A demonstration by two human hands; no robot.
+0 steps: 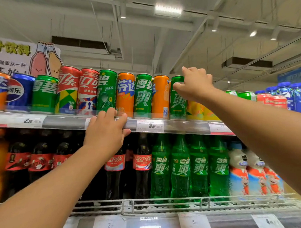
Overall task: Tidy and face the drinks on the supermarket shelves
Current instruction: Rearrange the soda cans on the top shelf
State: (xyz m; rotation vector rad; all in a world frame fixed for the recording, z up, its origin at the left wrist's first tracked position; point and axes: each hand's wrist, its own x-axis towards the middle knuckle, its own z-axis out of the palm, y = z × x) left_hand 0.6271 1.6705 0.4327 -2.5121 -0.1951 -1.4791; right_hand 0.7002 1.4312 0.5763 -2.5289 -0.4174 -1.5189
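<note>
Reaching up to the top shelf [64, 122], the right hand [194, 85] grips a tall green can [177, 102], its thumb across the can's front and its fingers curled over the rim and round the far side. That can stands upright at the right end of a row of slim cans, just beside an orange can [160, 96] on its left; further left stand another green can [143, 95], an orange can with blue lettering [126, 94], a dark green can [107, 89], two red cola cans [79, 89], one more green can [44, 92] and a blue cola can [20, 91]. The left hand [106, 132] holds the front edge of the top shelf, fingers hooked over the price rail [186, 127] and thumb tucked beneath it, just left of a white price tag [150, 125]. On the shelf below, dark cola bottles [142, 165] stand to the left, green soda bottles [180, 169] in the middle, and pale bottles printed with cartoon figures [240, 172] to the right, all behind a wire front rail [166, 201]. Blue-capped bottles [297, 95] stand at the far right of the top shelf.
</note>
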